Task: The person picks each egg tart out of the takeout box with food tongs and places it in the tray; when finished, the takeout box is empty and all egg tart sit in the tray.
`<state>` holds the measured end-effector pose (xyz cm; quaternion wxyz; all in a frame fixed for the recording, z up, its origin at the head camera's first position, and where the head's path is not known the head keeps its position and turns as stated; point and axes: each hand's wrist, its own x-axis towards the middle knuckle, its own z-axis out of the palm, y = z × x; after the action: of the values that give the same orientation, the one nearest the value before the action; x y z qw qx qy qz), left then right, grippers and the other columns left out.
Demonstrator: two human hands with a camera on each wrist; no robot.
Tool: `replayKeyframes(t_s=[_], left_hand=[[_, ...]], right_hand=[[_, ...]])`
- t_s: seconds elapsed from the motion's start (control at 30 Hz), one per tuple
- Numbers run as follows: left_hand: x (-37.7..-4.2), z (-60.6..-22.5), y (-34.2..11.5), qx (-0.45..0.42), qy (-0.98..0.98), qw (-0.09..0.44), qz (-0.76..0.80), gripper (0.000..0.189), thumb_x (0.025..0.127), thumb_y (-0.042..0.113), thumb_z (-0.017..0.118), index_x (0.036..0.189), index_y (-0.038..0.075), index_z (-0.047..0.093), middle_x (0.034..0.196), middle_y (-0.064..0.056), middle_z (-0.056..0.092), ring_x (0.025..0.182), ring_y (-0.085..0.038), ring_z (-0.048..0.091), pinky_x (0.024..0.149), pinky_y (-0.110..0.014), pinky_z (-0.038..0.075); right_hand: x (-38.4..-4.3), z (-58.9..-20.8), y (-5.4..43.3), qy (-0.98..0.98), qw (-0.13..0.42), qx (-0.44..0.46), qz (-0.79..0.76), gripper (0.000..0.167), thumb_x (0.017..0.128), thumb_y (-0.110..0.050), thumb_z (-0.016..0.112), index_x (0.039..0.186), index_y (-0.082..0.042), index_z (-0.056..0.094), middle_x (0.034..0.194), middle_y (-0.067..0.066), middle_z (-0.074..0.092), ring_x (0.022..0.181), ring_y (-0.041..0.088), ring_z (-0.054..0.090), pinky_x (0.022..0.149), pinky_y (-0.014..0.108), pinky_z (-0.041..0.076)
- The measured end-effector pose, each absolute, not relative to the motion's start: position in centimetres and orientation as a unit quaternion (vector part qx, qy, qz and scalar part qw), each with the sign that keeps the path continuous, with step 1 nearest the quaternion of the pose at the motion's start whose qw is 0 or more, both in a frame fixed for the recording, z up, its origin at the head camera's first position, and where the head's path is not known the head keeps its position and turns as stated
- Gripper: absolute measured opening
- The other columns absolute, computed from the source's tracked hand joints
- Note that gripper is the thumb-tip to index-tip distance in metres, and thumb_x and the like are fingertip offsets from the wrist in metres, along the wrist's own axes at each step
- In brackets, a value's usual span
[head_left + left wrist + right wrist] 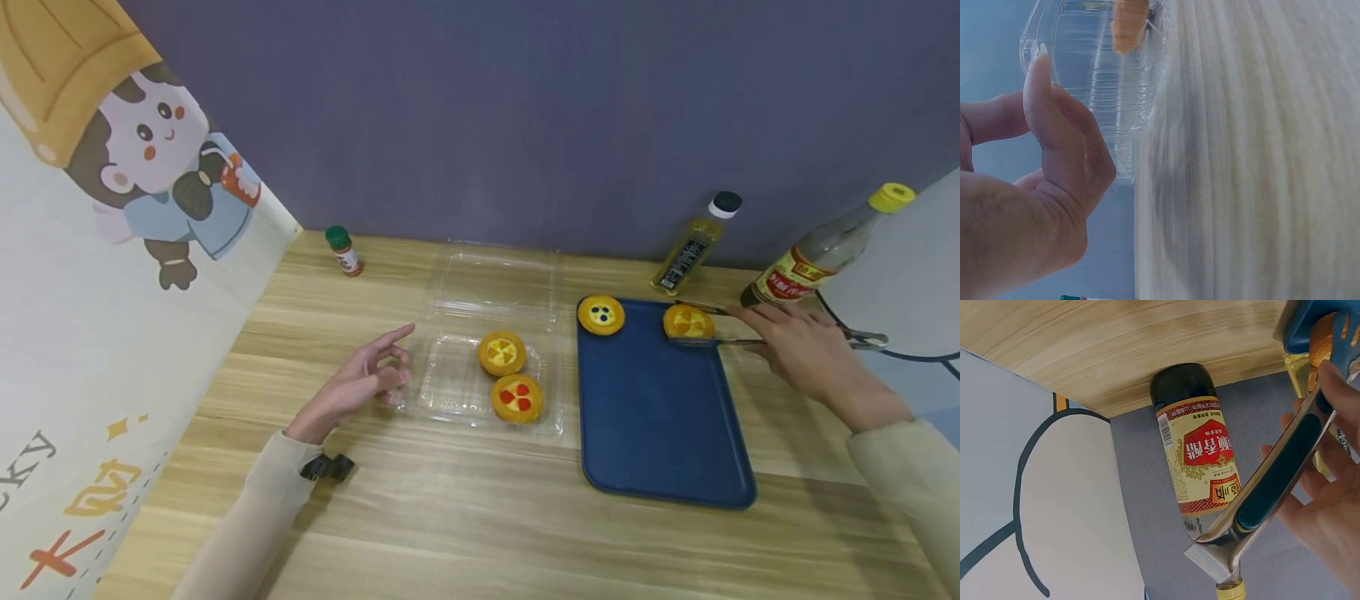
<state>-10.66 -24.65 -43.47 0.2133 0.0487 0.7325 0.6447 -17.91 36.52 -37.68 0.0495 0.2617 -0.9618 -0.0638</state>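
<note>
My right hand [802, 350] grips metal tongs [1285, 469] with dark green handle insets. The tongs' jaws lie on both sides of an egg tart with orange wedge pieces [688, 322] at the far right corner of the blue tray [660, 417]. A tart with blueberries [601, 315] sits in the tray's far left corner. My left hand [363, 379] has loosely bent fingers, the index finger extended, right at the left rim of the clear plastic box [453, 375]. Inside the box are a wedge-topped tart [502, 354] and a tart with red pieces [517, 398].
The box's clear lid [495, 279] lies open toward the wall. A small green-capped shaker [343, 250] stands at the back left. Behind the tray is an oil bottle [690, 250]; a yellow-capped vinegar bottle [1200, 450] stands farther right, beside my right hand.
</note>
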Motion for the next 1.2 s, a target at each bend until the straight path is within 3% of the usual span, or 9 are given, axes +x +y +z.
replayKeyframes(t_s=[0.47,0.93,1.2], left_hand=[[-10.76,-43.48,-24.64,0.056,0.731,0.209,0.647,0.085,0.094,-0.004,0.056,0.168,0.016,0.020,0.130,-0.022,0.044,0.080,-0.013,0.056,0.062,-0.023,0.061],[-10.68,-43.42,-24.71,0.053,0.735,0.211,0.642,0.084,0.094,-0.003,0.056,0.168,0.017,0.020,0.132,-0.022,0.044,0.079,-0.012,0.056,0.064,-0.024,0.062],[-10.66,-43.55,-24.81,0.053,0.739,0.209,0.639,0.083,0.095,-0.002,0.056,0.168,0.017,0.021,0.130,-0.020,0.045,0.078,-0.012,0.056,0.064,-0.023,0.061]], right_hand=[[-17.75,-37.74,36.07,-0.960,0.064,0.263,-0.077,0.067,0.086,-0.013,0.082,0.147,-0.011,0.053,0.130,0.025,0.066,0.111,0.051,0.064,0.072,0.063,0.054],[-17.57,-37.79,35.88,-0.963,0.059,0.255,-0.066,0.075,0.085,-0.011,0.083,0.152,-0.011,0.048,0.135,0.025,0.062,0.119,0.051,0.060,0.086,0.071,0.050],[-17.34,-37.71,35.90,-0.958,0.092,0.265,-0.064,0.083,0.080,-0.010,0.087,0.153,-0.013,0.047,0.131,0.024,0.064,0.114,0.049,0.063,0.082,0.070,0.051]])
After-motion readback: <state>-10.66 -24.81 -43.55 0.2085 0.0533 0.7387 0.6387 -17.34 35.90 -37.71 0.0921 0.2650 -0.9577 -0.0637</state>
